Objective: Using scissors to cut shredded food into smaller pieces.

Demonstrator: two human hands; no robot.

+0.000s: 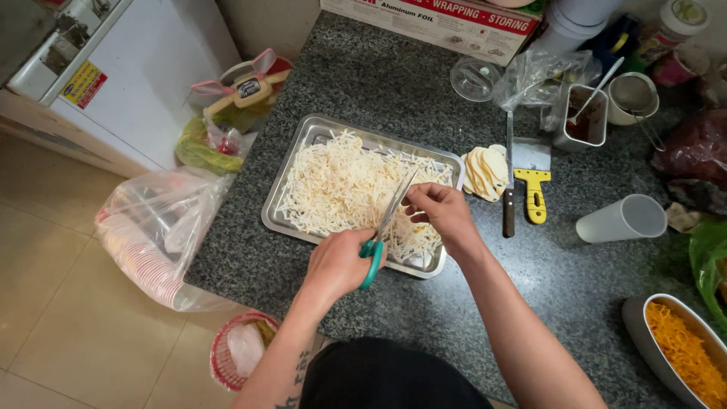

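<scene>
Scissors are being held in the left hand, grip closed on the teal handles, blades slightly open over the tray. A pale slice is being pinched by the right hand at the blades. Fingertips should be kept back, and strips should be falling into the tray.

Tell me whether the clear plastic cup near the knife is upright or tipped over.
Tipped over. The clear cup lies on its side on the countertop, its open mouth facing right.
</scene>
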